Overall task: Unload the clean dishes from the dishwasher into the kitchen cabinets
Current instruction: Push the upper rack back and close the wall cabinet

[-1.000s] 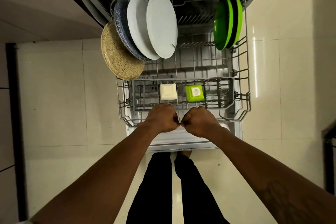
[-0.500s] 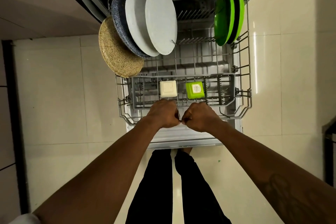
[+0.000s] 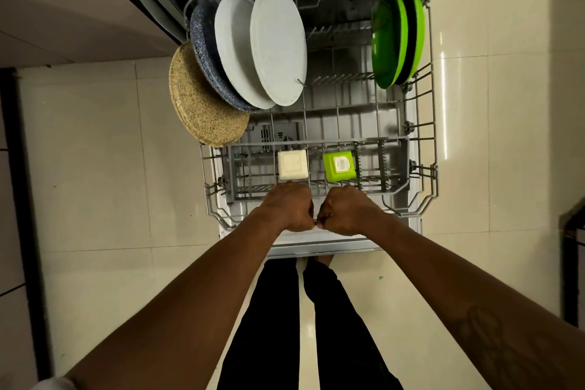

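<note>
Just beyond the fingers, the plates (image 3: pixel 278 44) stand untouched; left hand (image 3: pixel 289 206) and right hand (image 3: pixel 345 210), curled tight on the dishwasher rack (image 3: pixel 432 136), have drawn it slightly further out, so unloading looks next.

You have a clear lane through the rack (image 3: pixel 337 111) between the white plates (image 3: pixel 278 44) far left and the green plates (image 3: pixel 395 38) far right. Nearer, the cutlery basket (image 3: pixel 392 168) crosses it, holding a white container (image 3: pixel 292 165) and green container (image 3: pixel 338 165), just beyond your left hand (image 3: pixel 289 206) and right hand (image 3: pixel 345 210)
</note>
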A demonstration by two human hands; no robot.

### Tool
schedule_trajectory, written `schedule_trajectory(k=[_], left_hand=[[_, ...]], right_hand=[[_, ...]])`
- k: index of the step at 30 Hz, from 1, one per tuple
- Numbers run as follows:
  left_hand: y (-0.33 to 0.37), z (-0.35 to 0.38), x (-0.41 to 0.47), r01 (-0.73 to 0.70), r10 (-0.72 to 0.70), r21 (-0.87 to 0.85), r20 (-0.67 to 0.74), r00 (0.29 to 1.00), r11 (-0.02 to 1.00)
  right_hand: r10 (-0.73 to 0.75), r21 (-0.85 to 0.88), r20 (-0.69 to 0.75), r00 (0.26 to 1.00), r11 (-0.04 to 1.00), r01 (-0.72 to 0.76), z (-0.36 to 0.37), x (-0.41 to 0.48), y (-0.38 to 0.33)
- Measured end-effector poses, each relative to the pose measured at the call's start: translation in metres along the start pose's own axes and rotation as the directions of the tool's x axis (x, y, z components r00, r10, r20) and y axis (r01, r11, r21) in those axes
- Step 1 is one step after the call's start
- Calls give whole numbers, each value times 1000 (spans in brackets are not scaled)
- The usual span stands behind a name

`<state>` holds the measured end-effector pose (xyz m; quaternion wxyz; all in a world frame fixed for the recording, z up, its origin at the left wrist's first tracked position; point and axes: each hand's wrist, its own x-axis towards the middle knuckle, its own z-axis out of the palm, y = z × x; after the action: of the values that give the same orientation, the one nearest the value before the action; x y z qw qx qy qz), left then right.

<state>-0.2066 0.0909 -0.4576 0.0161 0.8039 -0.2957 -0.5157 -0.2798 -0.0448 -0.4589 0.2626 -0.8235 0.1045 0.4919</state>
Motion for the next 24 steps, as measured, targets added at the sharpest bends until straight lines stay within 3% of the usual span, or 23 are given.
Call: schedule_trajectory(k=[3, 5, 8, 10, 11, 15, 21, 24], left_hand=[[-2, 0, -2, -34, 34, -2, 87, 996, 999], [-6, -3, -3, -25, 30, -83, 57, 998, 996], [-17, -12, 0, -6, -24, -125, -233, 972, 992], [-21, -19, 4, 12, -44, -83, -398, 916, 997], [-22, -22, 9, 16, -52, -90, -416, 908, 996], [-25, -21, 26, 5, 13, 60, -307, 951, 998], [-31, -14, 33, -1, 87, 237, -352, 932, 971], [-34, -12, 33, -22, 132, 298, -355, 926, 954]], right_hand=[[-74, -29, 31, 997, 997, 74, 2, -6, 1], [-69, 106, -7, 998, 992, 69, -2, -4, 5], [25, 161, -174, 984, 987, 4, -9, 6, 11], [116, 134, -351, 929, 988, -73, -15, 13, 14], [153, 167, -431, 889, 982, -88, -17, 17, 16], [272, 269, -525, 807, 952, -147, -19, 33, 17], [381, 283, -516, 767, 921, -268, -19, 49, 8], [383, 242, -469, 795, 922, -302, -18, 52, 6]])
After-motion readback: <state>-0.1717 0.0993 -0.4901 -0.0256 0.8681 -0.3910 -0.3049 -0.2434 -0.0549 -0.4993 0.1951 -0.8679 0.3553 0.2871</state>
